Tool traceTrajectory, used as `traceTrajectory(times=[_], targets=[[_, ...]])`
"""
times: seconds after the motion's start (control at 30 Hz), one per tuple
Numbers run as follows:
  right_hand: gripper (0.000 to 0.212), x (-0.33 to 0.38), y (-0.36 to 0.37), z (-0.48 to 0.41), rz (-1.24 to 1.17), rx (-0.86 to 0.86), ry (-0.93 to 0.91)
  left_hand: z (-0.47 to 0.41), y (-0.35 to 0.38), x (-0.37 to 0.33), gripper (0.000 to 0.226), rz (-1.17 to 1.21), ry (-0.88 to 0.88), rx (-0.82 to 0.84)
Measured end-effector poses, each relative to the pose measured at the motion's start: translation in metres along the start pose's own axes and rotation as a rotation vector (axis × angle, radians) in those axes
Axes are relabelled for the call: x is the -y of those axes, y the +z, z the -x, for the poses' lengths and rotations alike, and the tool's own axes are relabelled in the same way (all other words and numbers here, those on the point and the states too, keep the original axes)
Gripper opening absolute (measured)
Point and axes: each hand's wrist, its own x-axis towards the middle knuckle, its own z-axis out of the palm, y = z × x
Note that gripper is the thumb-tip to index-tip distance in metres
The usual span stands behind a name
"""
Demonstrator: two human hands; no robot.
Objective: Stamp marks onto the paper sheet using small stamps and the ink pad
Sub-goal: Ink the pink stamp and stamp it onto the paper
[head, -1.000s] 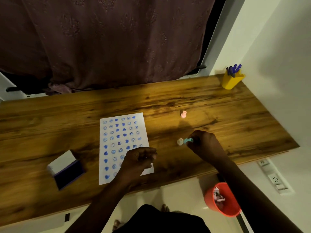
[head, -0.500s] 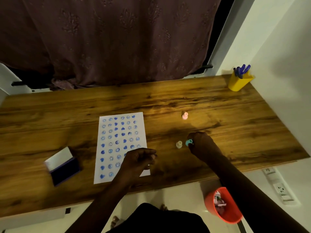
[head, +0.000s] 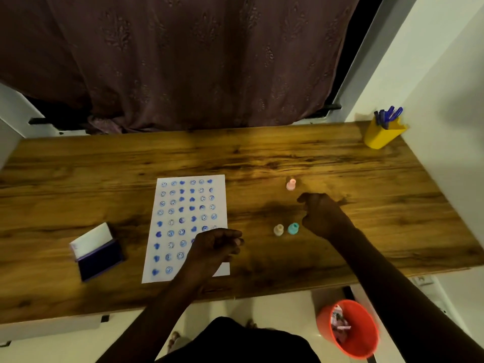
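Observation:
A white paper sheet (head: 188, 205) covered with several rows of blue smiley and heart marks lies on the wooden table (head: 78, 174). My left hand (head: 214, 247) rests curled over the sheet's lower right corner, holding nothing that I can see. An open ink pad (head: 99, 258) with a dark blue pad and raised white lid lies left of the sheet. A teal stamp (head: 293, 228) and a cream stamp (head: 278, 229) stand upright side by side, right of the sheet. My right hand (head: 324, 213) is loosely curled just right of the teal stamp, apart from it. A pink stamp (head: 291, 184) stands farther back.
A yellow cup (head: 381, 136) with blue pens sits at the table's far right corner by the white wall. An orange bin (head: 361, 334) stands on the floor below the front edge. A dark curtain (head: 183, 61) hangs behind the table.
My right hand set the teal stamp upright beside the cream stamp, let go of it and drew back to the right. My left hand stayed on the sheet.

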Motion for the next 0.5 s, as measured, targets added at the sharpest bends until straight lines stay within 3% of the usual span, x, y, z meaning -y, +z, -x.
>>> traceTrajectory(times=[0.23, 0.5], targets=[[0.043, 0.014, -0.002, -0.059, -0.012, -0.141, 0.100, 0.005, -0.005, 0.001, 0.017, 0.036, 0.008, -0.042], [0.032, 0.013, 0.013, -0.082, 0.121, -0.130, 0.087, 0.011, -0.018, 0.009, 0.014, 0.050, 0.009, -0.122]])
